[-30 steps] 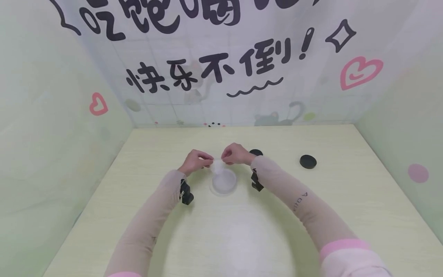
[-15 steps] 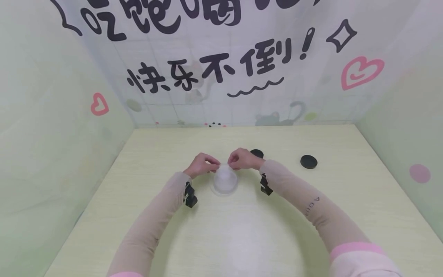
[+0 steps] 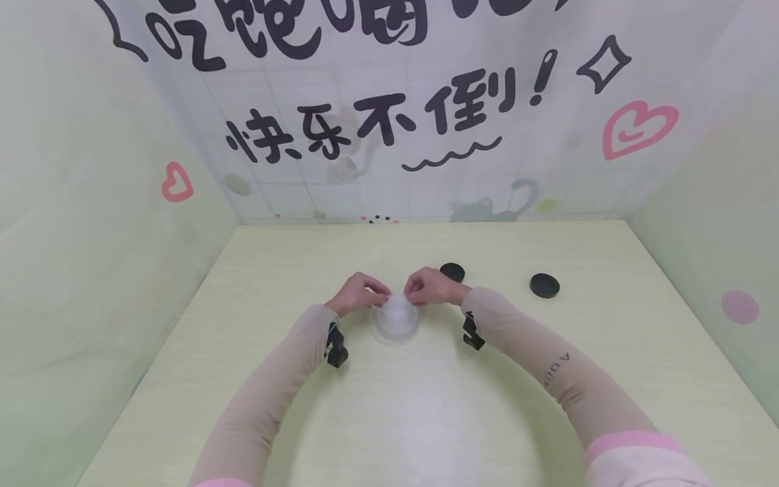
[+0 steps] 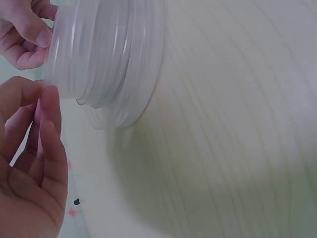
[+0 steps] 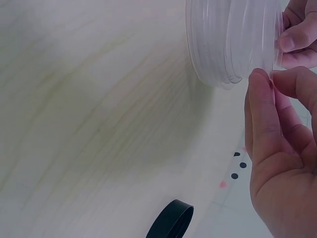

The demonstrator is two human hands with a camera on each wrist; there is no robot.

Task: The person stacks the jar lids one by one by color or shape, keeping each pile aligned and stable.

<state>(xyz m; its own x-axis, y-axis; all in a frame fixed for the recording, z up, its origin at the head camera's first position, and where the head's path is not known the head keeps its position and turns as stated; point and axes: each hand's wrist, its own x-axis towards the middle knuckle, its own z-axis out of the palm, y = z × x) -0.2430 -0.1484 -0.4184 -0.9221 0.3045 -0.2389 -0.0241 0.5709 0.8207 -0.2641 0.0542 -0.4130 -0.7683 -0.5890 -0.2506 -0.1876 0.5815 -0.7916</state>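
Observation:
My left hand [image 3: 361,292] and right hand [image 3: 432,287] pinch opposite sides of the rim of a small clear plastic jar [image 4: 64,64] between thumb and fingertips. It sits on or partly inside a wider clear plastic jar [image 3: 395,334] on the table; the translucent walls blur how deep it goes. Ridged bands run around both pieces in the left wrist view. Seen from the right wrist, the stacked clear walls [image 5: 213,49] rise beside my right fingers, with the left fingers on the far side of the rim.
One black round lid [image 3: 452,272] lies just behind my right wrist, and a larger black lid [image 3: 544,285] lies farther right. The pale wooden table [image 3: 420,419] meets a printed cloth backdrop [image 3: 365,196] at its back edge and cloth walls at both sides.
Both hands have come toward me and slightly right, bringing the small jar from behind and above the wide jar down onto it. The lids have not moved.

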